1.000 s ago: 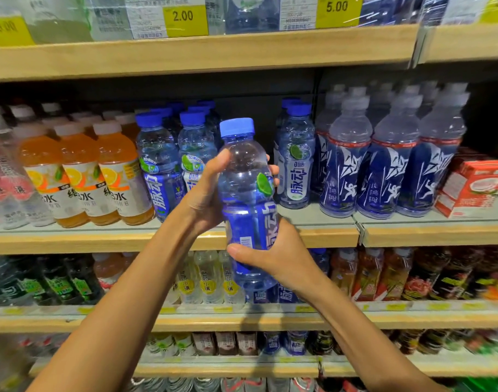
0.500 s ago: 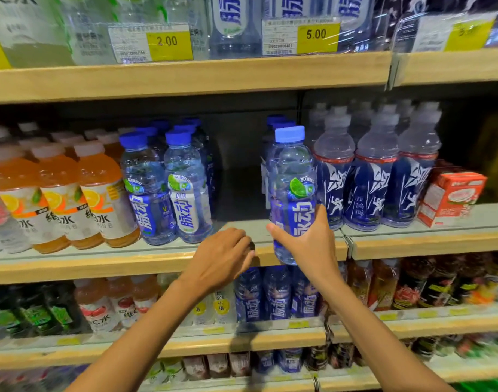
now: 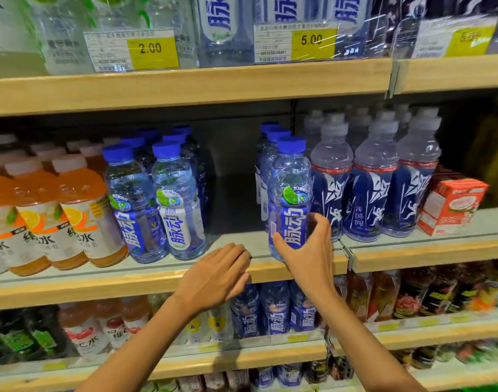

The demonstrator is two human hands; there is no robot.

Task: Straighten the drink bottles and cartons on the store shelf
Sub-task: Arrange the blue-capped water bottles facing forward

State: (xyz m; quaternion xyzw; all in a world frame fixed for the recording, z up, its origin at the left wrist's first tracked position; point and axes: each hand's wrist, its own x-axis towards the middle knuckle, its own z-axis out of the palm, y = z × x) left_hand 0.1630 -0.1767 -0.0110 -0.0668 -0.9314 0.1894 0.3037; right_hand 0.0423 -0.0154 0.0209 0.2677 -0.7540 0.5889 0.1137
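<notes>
A clear bottle with a blue cap and blue label (image 3: 290, 193) stands upright at the front of the middle shelf (image 3: 163, 281), ahead of a row of like bottles. My right hand (image 3: 307, 250) holds its lower part, thumb on the left of the label and fingers curved round the right side. Palm down, my left hand (image 3: 216, 275) hovers at the shelf's front edge with relaxed fingers and holds nothing. Two matching blue-capped bottles (image 3: 179, 202) stand to the left, across a gap.
Orange drink bottles (image 3: 80, 210) fill the shelf's left end. Dark-blue-labelled bottles with grey caps (image 3: 369, 188) crowd right of the held bottle, then a red carton (image 3: 451, 205). Bare shelf floor (image 3: 233, 216) lies between the blue bottle groups. More drinks line the shelves above and below.
The blue bottle went from held in the air by both hands to standing on the shelf front. My left hand let go and dropped to the shelf edge.
</notes>
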